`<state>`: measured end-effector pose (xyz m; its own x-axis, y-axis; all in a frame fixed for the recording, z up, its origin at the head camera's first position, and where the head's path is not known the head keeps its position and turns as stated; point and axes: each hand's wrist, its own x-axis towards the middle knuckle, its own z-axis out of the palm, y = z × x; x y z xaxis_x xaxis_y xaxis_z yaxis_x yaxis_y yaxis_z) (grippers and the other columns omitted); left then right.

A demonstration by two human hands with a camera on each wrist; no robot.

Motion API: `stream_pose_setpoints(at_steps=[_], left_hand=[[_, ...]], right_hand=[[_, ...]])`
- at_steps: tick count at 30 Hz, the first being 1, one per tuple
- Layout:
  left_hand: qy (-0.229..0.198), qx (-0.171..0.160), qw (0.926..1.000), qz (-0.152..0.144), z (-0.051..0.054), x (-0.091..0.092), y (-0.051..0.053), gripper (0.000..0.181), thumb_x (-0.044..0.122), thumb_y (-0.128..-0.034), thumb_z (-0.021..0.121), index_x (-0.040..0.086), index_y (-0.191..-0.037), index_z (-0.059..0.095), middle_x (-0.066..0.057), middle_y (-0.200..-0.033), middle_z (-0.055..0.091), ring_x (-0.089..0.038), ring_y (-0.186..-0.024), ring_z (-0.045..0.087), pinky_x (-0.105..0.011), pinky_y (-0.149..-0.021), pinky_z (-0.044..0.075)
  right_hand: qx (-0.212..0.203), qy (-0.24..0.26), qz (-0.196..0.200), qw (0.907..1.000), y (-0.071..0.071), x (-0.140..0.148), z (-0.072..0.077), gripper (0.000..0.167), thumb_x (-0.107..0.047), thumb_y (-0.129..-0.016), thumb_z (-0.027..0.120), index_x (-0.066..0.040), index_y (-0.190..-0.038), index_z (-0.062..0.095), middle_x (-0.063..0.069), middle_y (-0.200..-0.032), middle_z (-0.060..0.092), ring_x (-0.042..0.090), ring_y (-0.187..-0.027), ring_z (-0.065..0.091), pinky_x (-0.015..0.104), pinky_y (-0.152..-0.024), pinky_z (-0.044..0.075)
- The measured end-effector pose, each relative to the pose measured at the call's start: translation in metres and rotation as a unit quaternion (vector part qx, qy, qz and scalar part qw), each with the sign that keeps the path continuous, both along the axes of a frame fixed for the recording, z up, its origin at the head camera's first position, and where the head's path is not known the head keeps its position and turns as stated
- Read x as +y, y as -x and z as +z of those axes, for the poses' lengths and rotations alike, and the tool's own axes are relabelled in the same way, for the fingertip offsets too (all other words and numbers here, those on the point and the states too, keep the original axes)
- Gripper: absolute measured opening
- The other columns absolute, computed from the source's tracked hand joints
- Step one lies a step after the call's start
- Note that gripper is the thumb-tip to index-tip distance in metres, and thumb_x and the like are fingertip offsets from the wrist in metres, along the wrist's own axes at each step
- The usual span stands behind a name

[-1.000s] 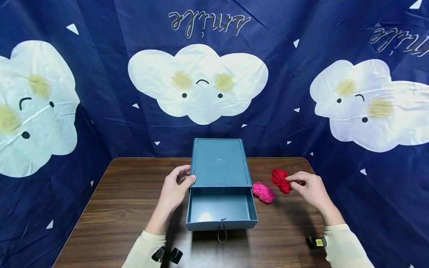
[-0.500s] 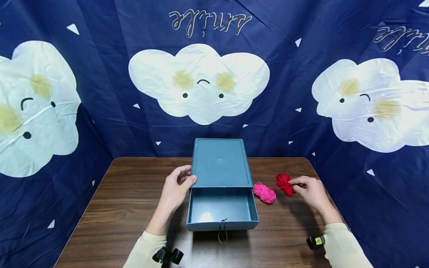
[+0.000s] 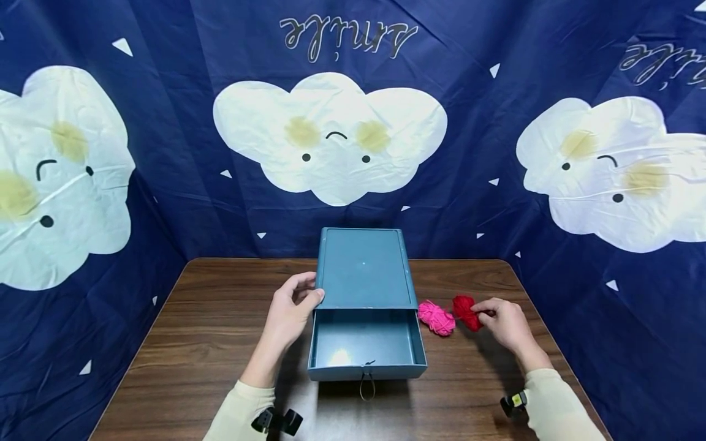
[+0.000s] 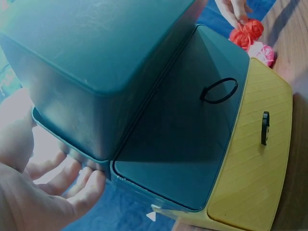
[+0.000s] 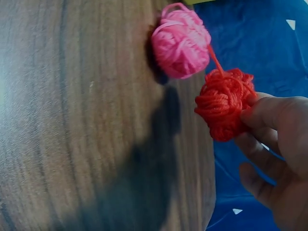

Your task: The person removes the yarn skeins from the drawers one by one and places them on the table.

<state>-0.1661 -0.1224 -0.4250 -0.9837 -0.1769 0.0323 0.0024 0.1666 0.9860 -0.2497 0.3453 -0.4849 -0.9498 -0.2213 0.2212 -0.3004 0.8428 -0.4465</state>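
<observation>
A teal drawer unit (image 3: 364, 269) stands on the table with its top drawer (image 3: 366, 343) pulled out. My left hand (image 3: 292, 309) grips the unit's left side near the front corner, the thumb by the front edge and the fingers along the side; the left wrist view shows those fingers curled. To the right of the unit, my right hand (image 3: 504, 321) pinches a red yarn ball (image 5: 226, 103) between thumb and fingers. Close beside that ball is a pink yarn ball (image 3: 436, 317), next to the unit's right side. A red strand (image 5: 215, 58) runs between the two balls.
Below the pulled-out drawer, the left wrist view shows another teal drawer (image 4: 183, 125) and a yellow drawer (image 4: 252, 149), each with a black loop handle. The brown wooden table (image 3: 209, 343) is backed by a dark blue cloth (image 3: 265, 214) with cloud prints.
My right hand has moved the red yarn ball a little toward me, first rightward and then back left, closer to the pink yarn ball. The left hand and the drawer stay in place.
</observation>
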Motion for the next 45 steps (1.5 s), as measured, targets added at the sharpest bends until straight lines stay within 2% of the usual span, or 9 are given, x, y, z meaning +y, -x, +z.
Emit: stream_pose_setpoints(at_steps=[10, 16, 29, 32, 39, 45], left_hand=[[0.007, -0.003, 1.0, -0.001, 0.001, 0.0, 0.0, 0.044, 0.015, -0.0945, 0.072, 0.008, -0.137, 0.062, -0.015, -0.128, 0.063, -0.027, -0.117, 0.061, -0.024, -0.095, 0.05], [0.007, -0.002, 1.0, 0.0, 0.002, 0.001, 0.001, 0.044, 0.015, -0.0946, 0.072, 0.007, -0.137, 0.062, -0.015, -0.128, 0.063, -0.027, -0.117, 0.061, -0.021, -0.094, 0.049], [0.003, 0.008, 0.9999, 0.006, 0.003, 0.003, 0.002, 0.043, 0.014, -0.0947, 0.071, 0.006, -0.136, 0.062, -0.016, -0.126, 0.064, -0.028, -0.114, 0.062, -0.02, -0.093, 0.049], [0.006, 0.008, 0.9999, 0.004, 0.003, 0.002, 0.001, 0.043, 0.014, -0.0945, 0.071, 0.006, -0.136, 0.062, -0.016, -0.125, 0.064, -0.028, -0.114, 0.062, -0.021, -0.092, 0.05], [0.003, 0.001, 1.0, -0.004, 0.004, -0.002, -0.001, 0.043, 0.014, -0.094, 0.072, 0.007, -0.135, 0.063, -0.014, -0.126, 0.064, -0.026, -0.114, 0.061, -0.02, -0.092, 0.05], [0.001, -0.002, 0.9999, -0.013, 0.004, -0.005, -0.004, 0.044, 0.015, -0.0941, 0.072, 0.008, -0.137, 0.062, -0.015, -0.127, 0.063, -0.027, -0.116, 0.061, -0.024, -0.094, 0.051]], right_hand=[[-0.007, -0.019, -0.016, 0.9997, 0.0, 0.004, -0.014, 0.02, 0.0, -0.083, 0.074, -0.013, -0.096, 0.082, 0.013, -0.106, 0.076, 0.032, -0.093, 0.07, 0.047, -0.076, 0.052], [-0.019, -0.026, -0.017, 0.9993, 0.003, 0.004, -0.021, 0.019, -0.002, -0.084, 0.073, -0.013, -0.096, 0.082, 0.013, -0.107, 0.076, 0.033, -0.095, 0.07, 0.048, -0.077, 0.052], [-0.053, -0.022, -0.026, 0.998, 0.004, 0.003, -0.024, 0.016, -0.004, -0.087, 0.072, -0.01, -0.099, 0.08, 0.018, -0.11, 0.075, 0.042, -0.107, 0.068, 0.058, -0.087, 0.052], [-0.057, -0.022, -0.033, 0.9976, 0.002, 0.002, -0.023, 0.015, -0.005, -0.088, 0.072, -0.011, -0.099, 0.079, 0.017, -0.11, 0.075, 0.039, -0.104, 0.068, 0.055, -0.086, 0.053], [-0.04, -0.017, -0.036, 0.9984, -0.004, 0.001, -0.02, 0.015, -0.005, -0.086, 0.073, -0.011, -0.099, 0.079, 0.013, -0.105, 0.075, 0.024, -0.083, 0.065, 0.041, -0.073, 0.051], [-0.018, -0.004, -0.034, 0.9993, -0.011, -0.002, -0.012, 0.016, -0.005, -0.085, 0.073, -0.009, -0.1, 0.079, 0.012, -0.104, 0.075, 0.023, -0.081, 0.067, 0.037, -0.069, 0.051]])
